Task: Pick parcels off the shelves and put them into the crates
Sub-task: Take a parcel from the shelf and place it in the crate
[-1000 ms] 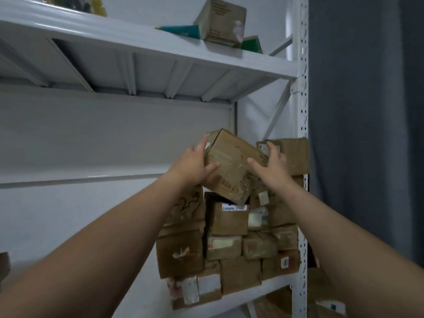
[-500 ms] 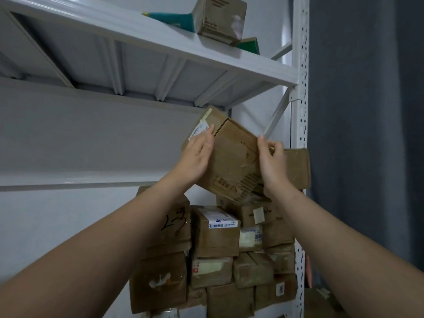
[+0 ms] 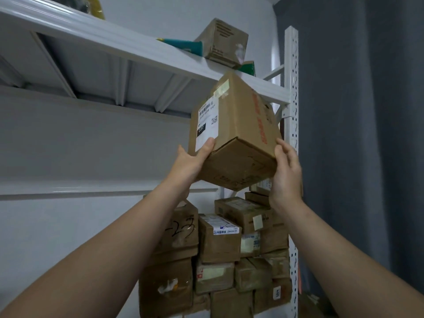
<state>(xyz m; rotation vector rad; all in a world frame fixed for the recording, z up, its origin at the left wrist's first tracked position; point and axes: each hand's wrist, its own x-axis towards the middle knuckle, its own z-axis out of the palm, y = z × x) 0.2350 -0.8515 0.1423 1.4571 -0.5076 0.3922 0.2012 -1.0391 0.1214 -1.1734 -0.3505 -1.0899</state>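
Parcel [image 3: 231, 134] above stack of parcels [image 3: 218, 246], seemingly just before upper shelf [image 3: 114, 40]

Stockroom, metal shelving [image 3: 291, 157] (stacked parcels [image 3: 218, 249])

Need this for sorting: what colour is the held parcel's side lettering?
Red lettering on the parcel; head view.

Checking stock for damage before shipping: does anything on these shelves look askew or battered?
Yes. The top-shelf box sits tilted beside a teal packet. The stack below the held parcel is uneven, with crumpled cartons and torn tape.
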